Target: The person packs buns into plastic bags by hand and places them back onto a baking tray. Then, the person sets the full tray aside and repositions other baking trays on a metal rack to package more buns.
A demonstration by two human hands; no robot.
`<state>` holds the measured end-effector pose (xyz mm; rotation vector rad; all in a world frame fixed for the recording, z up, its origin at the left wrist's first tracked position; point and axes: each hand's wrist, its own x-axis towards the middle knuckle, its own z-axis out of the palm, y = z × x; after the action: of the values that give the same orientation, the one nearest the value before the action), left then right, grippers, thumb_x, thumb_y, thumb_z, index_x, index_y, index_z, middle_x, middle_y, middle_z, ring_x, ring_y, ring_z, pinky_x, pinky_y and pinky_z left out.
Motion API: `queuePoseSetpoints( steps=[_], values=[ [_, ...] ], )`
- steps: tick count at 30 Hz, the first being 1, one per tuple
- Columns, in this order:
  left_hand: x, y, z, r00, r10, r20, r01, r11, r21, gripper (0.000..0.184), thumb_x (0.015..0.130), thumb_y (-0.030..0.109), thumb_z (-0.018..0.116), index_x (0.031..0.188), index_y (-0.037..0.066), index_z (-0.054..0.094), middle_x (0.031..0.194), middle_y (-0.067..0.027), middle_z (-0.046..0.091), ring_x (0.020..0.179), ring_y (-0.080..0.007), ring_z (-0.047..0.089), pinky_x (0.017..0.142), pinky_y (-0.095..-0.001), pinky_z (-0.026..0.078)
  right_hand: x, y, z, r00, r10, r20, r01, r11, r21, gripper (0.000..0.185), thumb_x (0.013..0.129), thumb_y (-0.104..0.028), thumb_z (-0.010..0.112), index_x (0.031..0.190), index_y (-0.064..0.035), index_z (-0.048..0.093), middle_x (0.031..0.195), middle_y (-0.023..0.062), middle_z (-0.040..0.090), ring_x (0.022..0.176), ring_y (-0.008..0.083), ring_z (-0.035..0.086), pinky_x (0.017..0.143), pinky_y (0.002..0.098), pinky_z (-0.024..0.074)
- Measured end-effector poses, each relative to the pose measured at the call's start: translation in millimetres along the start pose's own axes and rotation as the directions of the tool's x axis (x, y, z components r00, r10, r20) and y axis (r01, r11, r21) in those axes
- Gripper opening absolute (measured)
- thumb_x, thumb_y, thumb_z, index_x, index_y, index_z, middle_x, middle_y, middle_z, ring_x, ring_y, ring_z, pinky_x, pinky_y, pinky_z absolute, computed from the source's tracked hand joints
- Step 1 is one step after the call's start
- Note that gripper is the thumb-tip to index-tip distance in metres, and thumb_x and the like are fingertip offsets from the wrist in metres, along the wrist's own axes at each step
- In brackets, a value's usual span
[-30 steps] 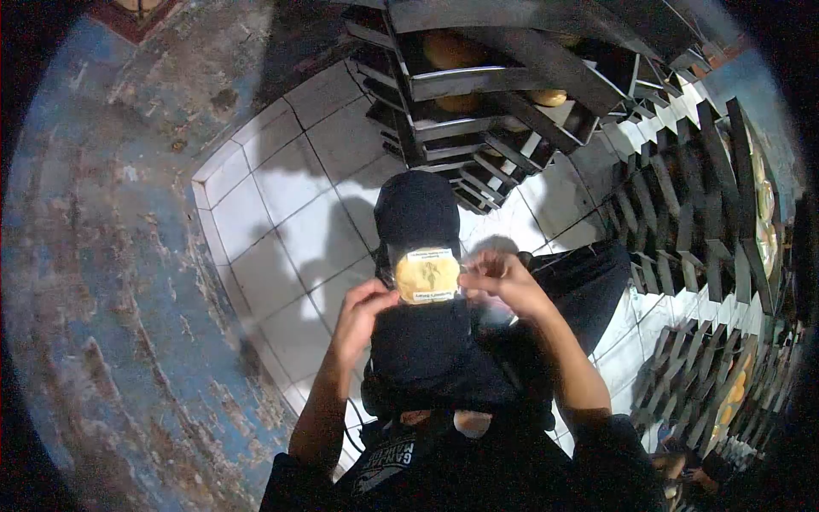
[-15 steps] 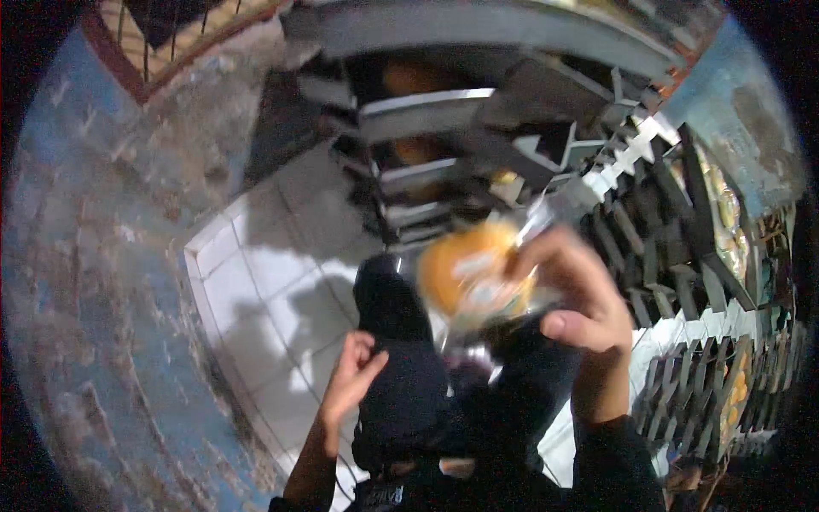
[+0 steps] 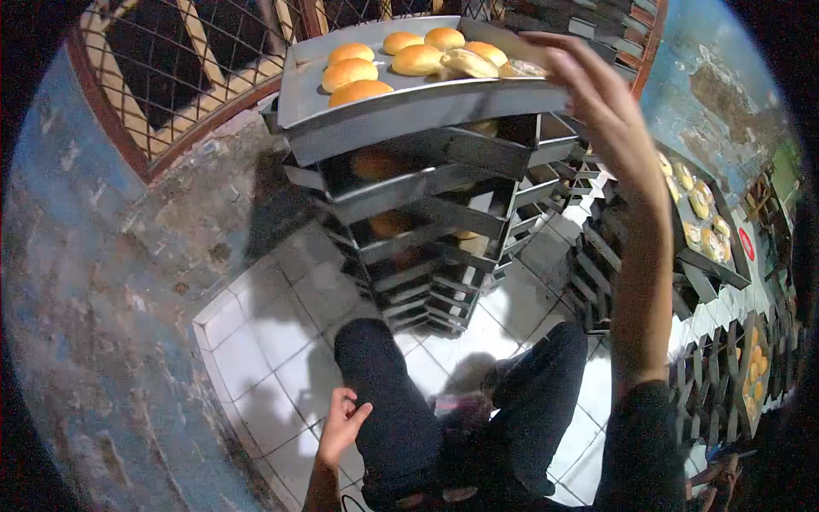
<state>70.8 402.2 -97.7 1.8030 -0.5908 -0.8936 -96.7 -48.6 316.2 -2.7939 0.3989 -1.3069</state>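
Note:
My right hand (image 3: pixel 601 102) reaches over the right end of the top metal tray (image 3: pixel 409 119), its fingers stretched out and slightly blurred. Just left of the fingertips, a wrapped bun (image 3: pixel 520 68) lies in the tray, partly hidden by its shiny wrapper. Beside it rests another bun in clear plastic (image 3: pixel 469 62). Several bare golden buns (image 3: pixel 351 72) occupy the left and middle of the tray. My left hand (image 3: pixel 341 427) is by my left thigh, empty, with loosely curled fingers and the thumb apart.
Below the top tray stands a tall stack of crisscrossed metal trays (image 3: pixel 426 222). To the right, another stack carries a tray of wrapped buns (image 3: pixel 701 209). A further tray with buns (image 3: pixel 755 375) is lower right. A barred window (image 3: pixel 188 68) and a worn wall (image 3: pixel 102 299) border the left.
My right hand, which held a bagged bun above my lap, has moved up and away to the top tray and let the bun go. My view has tilted up; the left hand stays by the thigh.

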Motion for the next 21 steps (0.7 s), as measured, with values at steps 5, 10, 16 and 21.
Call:
queuePoseSetpoints(
  steps=[5, 10, 16, 21],
  values=[
    [-8.4, 16.7, -6.8, 0.999, -0.026, -0.048, 0.023, 0.997, -0.073, 0.03, 0.101, 0.011, 0.073, 0.117, 0.008, 0.049, 0.077, 0.0037, 0.051, 0.067, -0.0052, 0.048, 0.059, -0.0243, 0.039, -146.3, -6.7, 29.0, 0.787, 0.045, 0.615, -0.559, 0.472, 0.682, 0.064, 0.1, -0.059, 0.061, 0.103, 0.004, 0.067, 0.084, 0.0172, 0.073, 0.071, 0.025, 0.073, 0.066, 0.0397, 0.0587],
    [-3.7, 30.2, 9.1, 0.994, 0.059, -0.091, -0.053, 0.997, 0.062, 0.021, 0.102, 0.008, 0.07, 0.116, 0.006, 0.054, 0.079, 0.0041, 0.053, 0.069, -0.0051, 0.049, 0.062, -0.0237, 0.04, -354.7, -55.7, 157.9, 0.287, 0.097, 0.953, -0.075, 0.994, -0.079, 0.031, 0.093, -0.037, 0.071, 0.089, -0.0061, 0.076, 0.085, 0.0184, 0.077, 0.081, 0.0369, 0.078, 0.071, 0.0479, 0.0622],
    [-0.9, 55.2, 41.2, 0.982, 0.187, -0.014, -0.187, 0.982, -0.019, 0.022, 0.102, 0.007, 0.07, 0.119, 0.005, 0.057, 0.081, 0.0043, 0.055, 0.075, -0.0046, 0.052, 0.068, -0.0226, 0.042, -479.5, -125.9, 204.7, 0.055, 0.013, 0.998, 0.062, 0.998, -0.017, 0.02, 0.098, -0.022, 0.06, 0.102, -0.0123, 0.077, 0.107, 0.009, 0.078, 0.102, 0.0237, 0.076, 0.076, 0.043, 0.0591],
    [-7.3, 66.3, 61.2, 0.988, 0.113, 0.104, -0.101, 0.989, -0.109, 0.033, 0.101, 0.005, 0.068, 0.13, 0.006, 0.052, 0.102, -0.0005, 0.064, 0.097, -0.0083, 0.06, 0.09, -0.0251, 0.047, -470.1, -134.0, 185.9, 0.163, -0.112, 0.98, 0.034, 0.994, 0.108, 0.019, 0.097, -0.021, 0.064, 0.094, -0.0083, 0.079, 0.106, 0.0118, 0.076, 0.098, 0.0289, 0.076, 0.081, 0.0445, 0.0592]
  ],
)
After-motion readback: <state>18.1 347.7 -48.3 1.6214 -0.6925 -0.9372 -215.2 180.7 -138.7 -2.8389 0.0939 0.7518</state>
